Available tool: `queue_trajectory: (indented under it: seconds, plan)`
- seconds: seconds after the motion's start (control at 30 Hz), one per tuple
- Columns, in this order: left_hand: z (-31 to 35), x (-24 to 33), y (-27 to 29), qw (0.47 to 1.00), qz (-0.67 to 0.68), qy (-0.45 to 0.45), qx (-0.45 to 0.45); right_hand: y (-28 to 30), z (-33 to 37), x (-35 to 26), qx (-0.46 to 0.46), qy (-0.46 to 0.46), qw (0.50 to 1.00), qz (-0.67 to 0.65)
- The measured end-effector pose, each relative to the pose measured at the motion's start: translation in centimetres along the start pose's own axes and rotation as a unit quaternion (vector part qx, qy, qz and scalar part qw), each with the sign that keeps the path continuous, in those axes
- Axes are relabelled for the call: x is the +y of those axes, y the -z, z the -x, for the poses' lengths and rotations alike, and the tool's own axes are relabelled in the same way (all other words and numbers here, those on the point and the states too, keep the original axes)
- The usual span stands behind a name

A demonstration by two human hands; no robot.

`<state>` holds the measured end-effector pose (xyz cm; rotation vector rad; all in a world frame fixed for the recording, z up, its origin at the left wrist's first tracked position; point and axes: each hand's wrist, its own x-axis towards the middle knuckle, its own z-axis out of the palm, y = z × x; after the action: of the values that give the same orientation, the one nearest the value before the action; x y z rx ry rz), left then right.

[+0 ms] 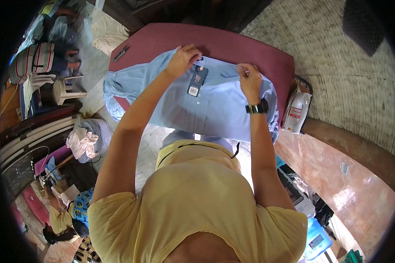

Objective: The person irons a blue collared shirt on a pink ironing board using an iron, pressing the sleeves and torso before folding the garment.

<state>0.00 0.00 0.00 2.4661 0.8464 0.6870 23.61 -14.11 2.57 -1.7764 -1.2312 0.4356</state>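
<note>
Gripping the light blue shirt [215,105], both hands close on its collar.

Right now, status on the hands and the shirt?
Left hand on collar of light blue shirt. Right hand pinching shoulder. Shirt flat on maroon board; iron at right edge.

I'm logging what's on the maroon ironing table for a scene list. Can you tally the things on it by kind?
Light blue shirt: 1, both hands at its collar
Dark hang tag: 1, lying on the shirt
White iron: 1, at the right edge of the table
Dark pen-like tool: 1, at the left edge
Total: 4
</note>
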Motion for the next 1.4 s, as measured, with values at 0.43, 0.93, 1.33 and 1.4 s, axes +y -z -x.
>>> queue_trajectory:
  seconds: [0.43,0.93,1.33,1.4]
  plan:
    - [3.0,0.3,5.6,0.996,0.079,0.033,-0.025,6.4,3.6,-6.2,0.048,0.063,0.993,0.082]
    - [-3.2,8.4,20.9,0.906,-0.071,-0.047,0.415,3.2,10.1,-18.2,-0.328,-0.015,0.857,-0.397]
    - [-11.2,2.7,-12.6,0.992,-0.056,-0.115,0.008,2.5,14.2,6.5,-0.054,-0.339,0.935,-0.083]
    - [-11.4,2.4,-14.1,0.993,-0.055,-0.104,0.027,2.9,13.8,6.8,-0.097,-0.368,0.925,-0.015]
